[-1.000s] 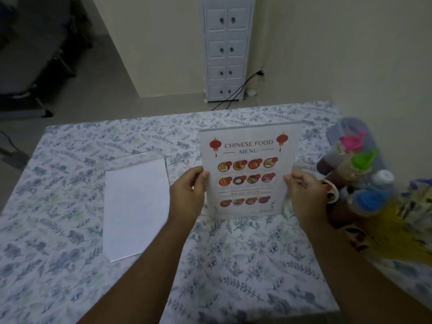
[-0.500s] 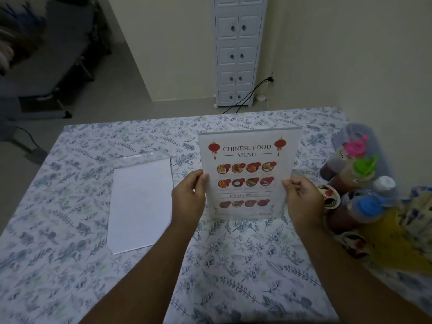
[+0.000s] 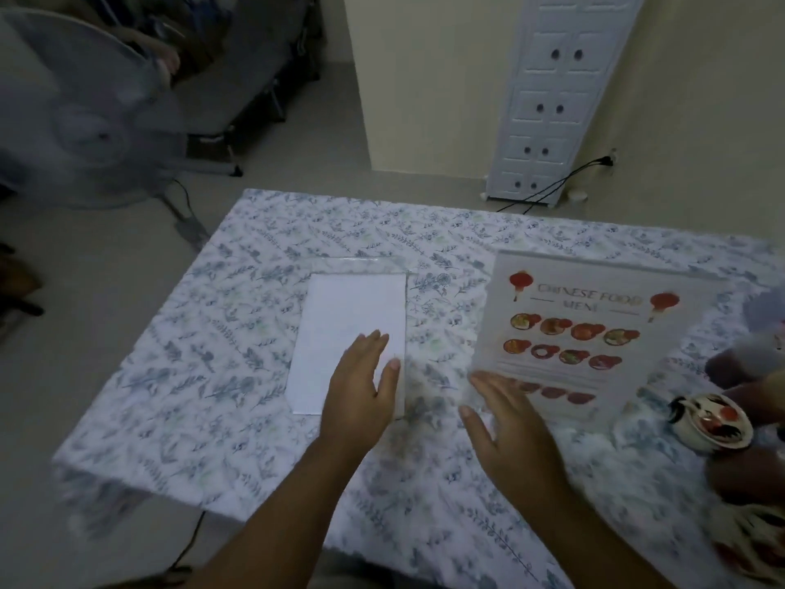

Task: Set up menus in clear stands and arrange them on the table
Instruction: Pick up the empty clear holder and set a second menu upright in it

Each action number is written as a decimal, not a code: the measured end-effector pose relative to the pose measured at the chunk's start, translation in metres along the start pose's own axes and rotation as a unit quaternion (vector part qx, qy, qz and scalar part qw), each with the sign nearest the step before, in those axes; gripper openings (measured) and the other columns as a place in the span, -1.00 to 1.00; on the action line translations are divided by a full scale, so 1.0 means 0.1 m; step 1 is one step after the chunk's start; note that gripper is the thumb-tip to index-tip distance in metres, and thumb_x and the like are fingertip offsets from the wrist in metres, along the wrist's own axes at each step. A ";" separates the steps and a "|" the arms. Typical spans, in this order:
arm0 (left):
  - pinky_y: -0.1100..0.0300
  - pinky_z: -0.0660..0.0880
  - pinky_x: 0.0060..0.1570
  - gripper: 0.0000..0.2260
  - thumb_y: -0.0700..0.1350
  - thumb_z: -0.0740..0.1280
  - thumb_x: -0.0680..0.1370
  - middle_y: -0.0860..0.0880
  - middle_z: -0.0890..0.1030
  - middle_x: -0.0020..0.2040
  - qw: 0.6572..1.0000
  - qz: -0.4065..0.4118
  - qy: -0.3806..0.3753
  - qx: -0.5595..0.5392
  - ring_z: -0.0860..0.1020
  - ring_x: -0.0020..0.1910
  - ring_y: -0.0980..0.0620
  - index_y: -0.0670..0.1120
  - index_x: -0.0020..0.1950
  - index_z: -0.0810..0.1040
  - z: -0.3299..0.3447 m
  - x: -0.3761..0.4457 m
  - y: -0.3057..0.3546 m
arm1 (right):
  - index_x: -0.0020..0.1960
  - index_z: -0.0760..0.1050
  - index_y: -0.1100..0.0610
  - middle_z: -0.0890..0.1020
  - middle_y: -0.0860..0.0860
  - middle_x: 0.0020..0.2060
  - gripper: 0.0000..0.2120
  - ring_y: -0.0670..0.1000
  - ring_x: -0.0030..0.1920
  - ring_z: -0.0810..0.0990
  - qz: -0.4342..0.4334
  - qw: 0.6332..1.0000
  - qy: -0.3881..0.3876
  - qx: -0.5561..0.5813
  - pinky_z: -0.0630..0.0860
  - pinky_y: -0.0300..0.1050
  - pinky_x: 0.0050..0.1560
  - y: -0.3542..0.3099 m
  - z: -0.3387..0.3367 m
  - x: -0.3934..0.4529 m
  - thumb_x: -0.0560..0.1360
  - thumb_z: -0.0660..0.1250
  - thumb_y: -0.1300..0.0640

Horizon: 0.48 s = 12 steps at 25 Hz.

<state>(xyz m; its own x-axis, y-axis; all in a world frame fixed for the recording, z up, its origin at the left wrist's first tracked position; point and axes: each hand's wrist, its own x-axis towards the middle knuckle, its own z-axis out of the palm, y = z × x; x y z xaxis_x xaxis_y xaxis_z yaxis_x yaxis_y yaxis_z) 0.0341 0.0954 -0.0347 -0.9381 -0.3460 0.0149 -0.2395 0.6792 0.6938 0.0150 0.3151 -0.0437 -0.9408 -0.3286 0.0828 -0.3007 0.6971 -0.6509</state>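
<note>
First menu stand point(image 3: 582, 333) stood upright on table point(image 3: 238, 397), right side — right hand point(image 3: 505, 423) open, just off it. Left hand point(image 3: 361, 388) spread open over flat second stand point(image 3: 352, 333) — next: grasp it, stand it upright

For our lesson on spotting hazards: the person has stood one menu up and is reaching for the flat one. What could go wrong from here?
1. The standing menu is upright close to the right hand; a careless sweep of that hand might tip it.
2. The small painted bowl sits just right of the menu, so a toppling stand could strike it.
3. The left hand lies flat over the flat stand; dragging it may rumple the tablecloth.
</note>
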 end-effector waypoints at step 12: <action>-0.07 -0.13 0.66 -0.27 0.22 0.09 0.66 -0.23 0.02 0.71 0.959 -0.166 -0.167 0.158 -0.06 0.70 -0.21 -0.20 0.68 0.03 -0.53 0.60 -1.60 | 0.45 0.36 0.22 0.36 0.20 0.45 -0.38 0.21 0.44 0.30 0.194 0.964 -0.137 -0.122 0.21 0.09 0.45 -0.53 1.50 0.96 0.52 0.29 -0.13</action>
<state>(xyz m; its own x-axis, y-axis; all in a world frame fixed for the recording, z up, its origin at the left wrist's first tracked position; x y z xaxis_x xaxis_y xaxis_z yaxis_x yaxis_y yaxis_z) 0.0296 -0.0678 -0.1068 -0.8124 -0.3869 -0.4362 -0.5530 0.7483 0.3664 -0.0359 0.1511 -0.1141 -0.9233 -0.1461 -0.3553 0.0060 0.9192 -0.3936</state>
